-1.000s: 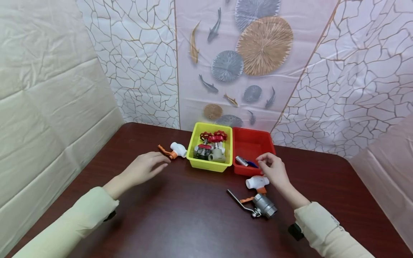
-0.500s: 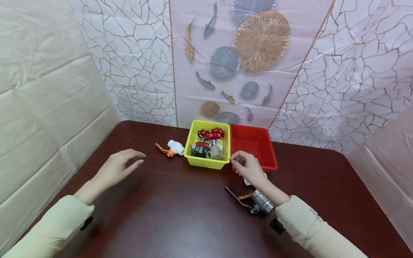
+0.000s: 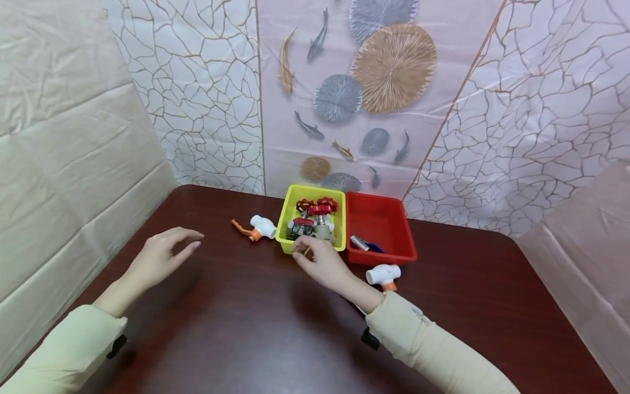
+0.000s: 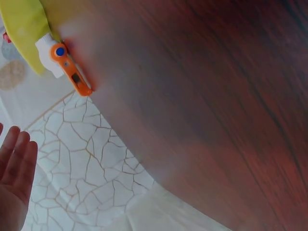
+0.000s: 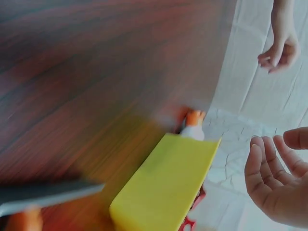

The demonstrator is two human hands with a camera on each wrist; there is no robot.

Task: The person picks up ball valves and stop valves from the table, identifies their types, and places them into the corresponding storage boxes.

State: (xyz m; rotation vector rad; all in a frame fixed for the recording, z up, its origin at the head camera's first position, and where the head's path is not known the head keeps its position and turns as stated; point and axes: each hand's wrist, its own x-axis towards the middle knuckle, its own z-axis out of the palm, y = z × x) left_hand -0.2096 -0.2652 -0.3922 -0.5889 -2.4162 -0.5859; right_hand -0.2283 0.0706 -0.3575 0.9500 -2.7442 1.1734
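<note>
My right hand (image 3: 325, 264) hovers in front of the yellow bin (image 3: 280, 235), fingers loosely bent and holding nothing. Several valves with red handwheels (image 3: 320, 209) lie in that bin. To the left, my left hand (image 3: 156, 256) hangs over the table with relaxed fingers, also without anything in it. Nearest to it is a white ball valve with an orange handle (image 3: 262, 226), beside the yellow bin. Another white ball valve (image 3: 383, 274) lies in front of the red bin. A metal lever (image 5: 53, 192) shows blurred in the right wrist view; my right forearm mostly hides it in the head view.
The red bin (image 3: 407, 232) stands against the yellow one and holds a small metal cylinder (image 3: 359, 242) and a blue piece (image 3: 375, 248). A dark wooden table (image 3: 236, 328) lies beneath everything. Patterned cloth walls (image 3: 211, 98) rise behind and at the sides.
My right hand has moved left from the red bin to the front of the yellow bin. My left hand has drawn back left, away from the white ball valve. The view shifted slightly.
</note>
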